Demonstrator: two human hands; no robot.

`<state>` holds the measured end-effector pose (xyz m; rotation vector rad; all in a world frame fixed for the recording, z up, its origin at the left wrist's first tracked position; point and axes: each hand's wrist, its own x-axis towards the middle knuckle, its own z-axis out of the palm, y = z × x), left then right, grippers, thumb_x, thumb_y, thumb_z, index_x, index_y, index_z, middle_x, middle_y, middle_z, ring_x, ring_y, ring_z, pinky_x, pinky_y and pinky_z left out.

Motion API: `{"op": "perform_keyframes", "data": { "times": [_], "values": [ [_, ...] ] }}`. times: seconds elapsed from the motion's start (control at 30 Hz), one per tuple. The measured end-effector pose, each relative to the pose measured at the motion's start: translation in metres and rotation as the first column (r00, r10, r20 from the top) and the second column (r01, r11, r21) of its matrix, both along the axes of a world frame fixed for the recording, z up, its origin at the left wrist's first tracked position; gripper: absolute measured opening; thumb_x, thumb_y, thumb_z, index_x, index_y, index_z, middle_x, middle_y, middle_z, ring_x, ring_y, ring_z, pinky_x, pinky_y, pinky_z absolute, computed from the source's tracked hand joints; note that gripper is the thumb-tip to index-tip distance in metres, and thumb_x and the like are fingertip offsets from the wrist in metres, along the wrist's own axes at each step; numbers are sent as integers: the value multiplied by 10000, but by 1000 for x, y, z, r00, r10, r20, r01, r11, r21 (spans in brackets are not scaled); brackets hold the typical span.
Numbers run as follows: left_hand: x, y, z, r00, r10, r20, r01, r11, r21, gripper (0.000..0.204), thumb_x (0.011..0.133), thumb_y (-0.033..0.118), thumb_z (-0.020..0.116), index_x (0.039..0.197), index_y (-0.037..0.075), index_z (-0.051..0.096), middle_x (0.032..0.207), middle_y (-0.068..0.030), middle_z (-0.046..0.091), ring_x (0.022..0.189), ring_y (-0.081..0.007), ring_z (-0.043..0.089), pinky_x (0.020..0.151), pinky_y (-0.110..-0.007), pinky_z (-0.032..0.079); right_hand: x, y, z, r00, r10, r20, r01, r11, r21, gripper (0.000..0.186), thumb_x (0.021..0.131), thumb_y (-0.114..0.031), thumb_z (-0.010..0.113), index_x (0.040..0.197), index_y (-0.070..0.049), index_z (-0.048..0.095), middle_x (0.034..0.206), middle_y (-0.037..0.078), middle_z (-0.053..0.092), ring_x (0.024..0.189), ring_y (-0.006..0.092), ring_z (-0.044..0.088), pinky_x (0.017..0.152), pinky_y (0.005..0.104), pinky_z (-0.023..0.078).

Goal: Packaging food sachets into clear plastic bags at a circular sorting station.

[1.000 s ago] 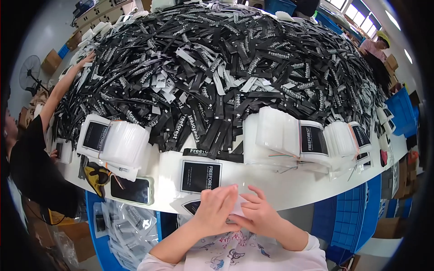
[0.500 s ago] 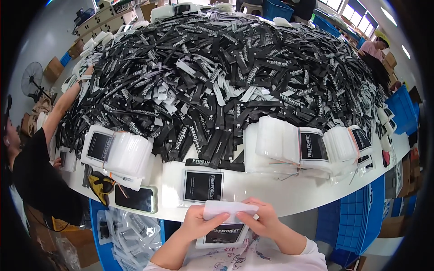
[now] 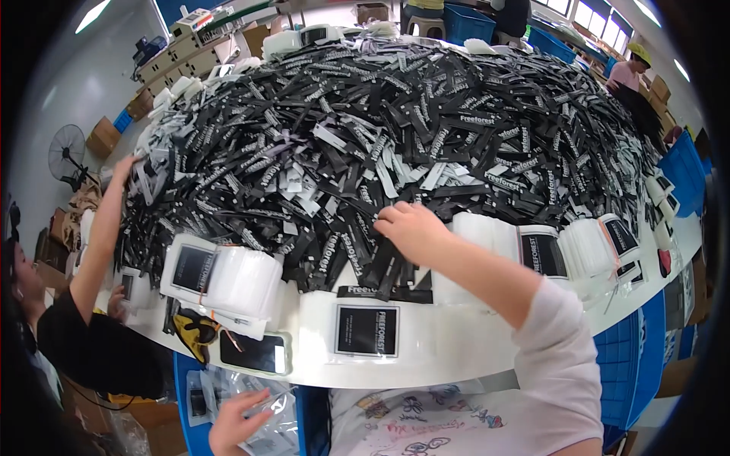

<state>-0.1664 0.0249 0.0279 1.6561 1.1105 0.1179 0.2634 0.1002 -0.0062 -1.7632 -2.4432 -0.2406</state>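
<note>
My right hand (image 3: 414,234) reaches over the front of a large heap of slim black sachets (image 3: 475,140). Its fingers are bent and closed at the sachets; what exactly lies between the fingertips is partly hidden. Low at the left, my left hand (image 3: 237,422) has its fingers apart and holds nothing. Beneath it, a blue bin (image 3: 182,403) contains clear plastic bags (image 3: 277,410) with items inside. In front of me, a flat white bag with a black label (image 3: 366,331) lies on the white table (image 3: 471,346).
Banded stacks of white bags stand left (image 3: 243,285) and right (image 3: 487,237) on the table. A phone (image 3: 252,353) lies beside yellow-and-black scissors (image 3: 194,334). At the left, another person's arm (image 3: 103,235) reaches to the heap. Blue crates (image 3: 627,365) stand at right.
The labelled white bag is gone from my hands, which have separated. My right hand has moved forward to the sachets, my left down over the bin. The view has shifted.
</note>
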Motion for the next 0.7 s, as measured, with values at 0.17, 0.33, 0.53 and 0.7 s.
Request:
{"op": "perform_keyframes", "data": {
  "times": [0.17, 0.33, 0.53, 0.7],
  "values": [
    [-15, -23, -12, 991, 129, -41, -132, 989, -60, 511, 699, 123, 669, 1164, 14, 487, 1062, -125, 557, 956, -220, 529, 814, -322, 407, 17, 43, 4, 882, 344, 321, -334, 939, -88, 131, 727, -166, 540, 824, -98, 594, 770, 13, 551, 786, 181, 540, 656, 302, 424],
    [25, -11, -22, 977, 59, 205, -28, 988, -150, 538, 706, 77, 657, 1202, 0, 464, 1050, -79, 572, 942, -163, 519, 824, -305, 395, 28, 58, 21, 982, -59, -180, 94, 977, 190, 93, 730, -154, 541, 794, -104, 587, 749, 41, 526, 783, 206, 554, 632, 295, 470],
    [71, -15, -48, 906, -74, 417, 170, 965, -198, 495, 801, 70, 596, 1254, 13, 405, 1062, -64, 547, 943, -124, 478, 824, -269, 380, 24, 102, -14, 714, -638, -289, 571, 769, -289, 350, 718, -321, 607, 852, 2, 593, 895, 183, 605, 831, 333, 595, 702, 393, 486],
    [102, -25, -46, 919, 34, 392, 66, 969, -239, 448, 794, 60, 586, 1217, 9, 446, 1050, -91, 570, 962, -180, 514, 838, -289, 387, 36, 90, 29, 724, -672, -156, 505, 671, -543, 355, 760, -328, 549, 820, 22, 562, 715, 176, 614, 723, 323, 612, 664, 375, 492]
  ]
}}
